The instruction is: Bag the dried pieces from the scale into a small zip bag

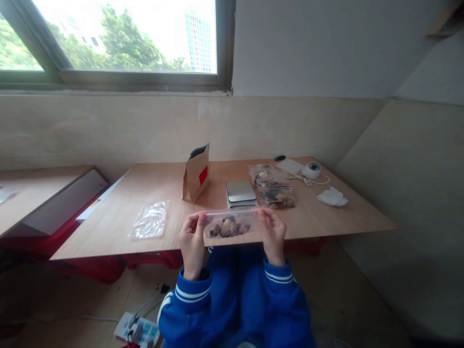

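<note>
Hands pinch 1 clear zip bag (229, 224) w/ brown bits, just in front of the scale (240, 192): left hand (192, 241) and right hand (272, 232) closed on its ends.

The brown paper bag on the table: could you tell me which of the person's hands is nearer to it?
Left. The left hand sits just below the brown paper bag, pinching one end of the small clear bag; the right hand holds the other end, farther to the right.
</note>
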Demonstrator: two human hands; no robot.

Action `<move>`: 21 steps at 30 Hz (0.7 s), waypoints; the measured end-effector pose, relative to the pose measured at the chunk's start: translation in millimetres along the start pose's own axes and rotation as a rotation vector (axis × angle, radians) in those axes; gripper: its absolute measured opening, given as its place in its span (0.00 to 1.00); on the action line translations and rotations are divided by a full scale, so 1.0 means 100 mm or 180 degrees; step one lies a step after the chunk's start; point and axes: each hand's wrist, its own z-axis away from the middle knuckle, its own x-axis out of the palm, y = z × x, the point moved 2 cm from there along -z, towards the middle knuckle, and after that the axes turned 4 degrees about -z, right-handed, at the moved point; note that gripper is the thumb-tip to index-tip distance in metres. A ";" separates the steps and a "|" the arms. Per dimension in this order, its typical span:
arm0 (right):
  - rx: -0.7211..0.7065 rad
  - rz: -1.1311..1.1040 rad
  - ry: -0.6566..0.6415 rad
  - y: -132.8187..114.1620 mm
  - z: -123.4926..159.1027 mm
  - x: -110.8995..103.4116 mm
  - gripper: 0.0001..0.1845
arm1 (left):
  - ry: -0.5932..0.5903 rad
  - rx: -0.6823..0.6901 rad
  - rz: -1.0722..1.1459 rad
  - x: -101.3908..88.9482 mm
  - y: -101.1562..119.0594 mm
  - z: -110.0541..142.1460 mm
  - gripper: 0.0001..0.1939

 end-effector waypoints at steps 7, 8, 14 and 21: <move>0.0046 -0.0283 -0.0119 0.02 0.02 0.07 0.12 | -0.0007 -0.0120 0.0311 0.13 0.01 0.09 0.14; 0.0099 -0.0323 -0.0191 0.03 0.03 0.08 0.12 | -0.0007 -0.0150 0.0425 0.15 0.01 0.11 0.14; 0.0234 -0.0329 -0.0456 0.06 0.05 0.14 0.13 | -0.0136 -0.0181 0.0969 0.16 -0.05 0.10 0.13; 0.0129 -0.0388 -0.0281 0.03 0.05 0.12 0.11 | -0.0438 -0.0431 0.0860 0.09 -0.10 0.05 0.12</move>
